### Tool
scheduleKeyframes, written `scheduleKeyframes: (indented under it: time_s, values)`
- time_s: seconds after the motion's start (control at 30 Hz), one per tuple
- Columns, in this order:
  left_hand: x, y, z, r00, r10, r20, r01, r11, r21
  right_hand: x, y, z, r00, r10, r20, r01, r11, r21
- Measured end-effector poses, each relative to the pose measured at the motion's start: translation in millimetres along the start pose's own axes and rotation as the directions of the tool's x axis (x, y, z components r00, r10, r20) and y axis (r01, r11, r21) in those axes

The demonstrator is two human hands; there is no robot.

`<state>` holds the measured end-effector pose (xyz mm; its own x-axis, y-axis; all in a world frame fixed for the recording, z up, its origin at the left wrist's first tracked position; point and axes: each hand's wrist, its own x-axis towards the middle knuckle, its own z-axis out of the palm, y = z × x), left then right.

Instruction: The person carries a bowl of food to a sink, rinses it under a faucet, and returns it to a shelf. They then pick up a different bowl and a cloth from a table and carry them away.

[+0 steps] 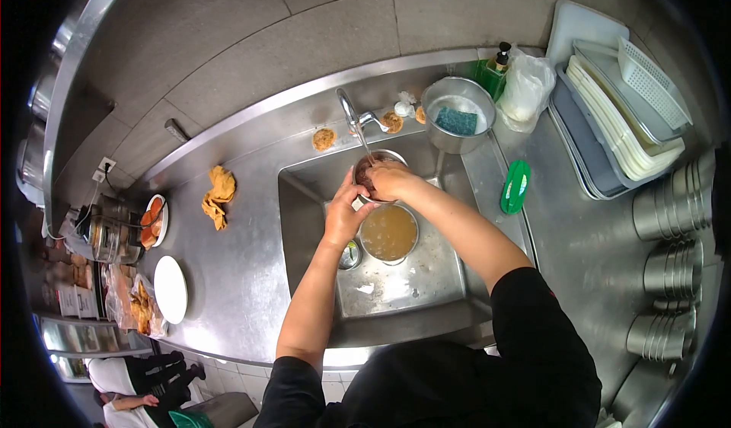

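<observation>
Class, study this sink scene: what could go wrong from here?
The left hand steadies the bowl while the right hand works inside; a wet rim could slip.

The bowl is above the container of cloudy brown liquid, so a drop might splash or spill it.

The tap reaches over the bowl; strong flow could wash contents out.

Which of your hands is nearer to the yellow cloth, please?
The left hand is nearer, holding the bowl to the right of the yellow cloth; the right hand is farther right, inside the bowl.
</observation>
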<state>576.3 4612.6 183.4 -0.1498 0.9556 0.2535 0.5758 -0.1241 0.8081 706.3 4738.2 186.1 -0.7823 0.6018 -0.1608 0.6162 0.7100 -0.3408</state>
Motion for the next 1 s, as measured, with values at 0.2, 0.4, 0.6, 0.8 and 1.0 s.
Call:
scheduleKeyframes:
  time_s: [0.2, 0.4, 0.6, 0.8, 1.0]
  values:
    - [-9, -1, 4, 0.999, 0.03, 0.02, -0.031, 0.999, 0.01, 5, 4, 8, 0.991, 0.049, 0.125, -0.045, 0.998, -0.032]
    - [-27, -1, -1, 1.0, -0.007, 0.016, 0.008, 0.998, -0.06, -27, -14, -28, 0.999, -0.021, 0.032, 0.005, 0.903, 0.429]
    - [-42, 3, -10, 0.999, -0.01, -0.041, 0.008, 0.999, -0.05, -33, -26, -13, 0.988, -0.049, -0.144, 0.083, 0.967, 0.24]
    - [-55, 20, -17, 0.998, -0.005, -0.06, 0.014, 0.988, 0.152, -31, -42, 37, 0.936, 0.092, -0.341, -0.032, 0.983, 0.18]
    - [-59, 28, -26, 0.997, 0.074, -0.002, -0.069, 0.944, 0.322, -26, -55, 54, 0.945, 0.231, -0.231, -0.152, 0.937, 0.314]
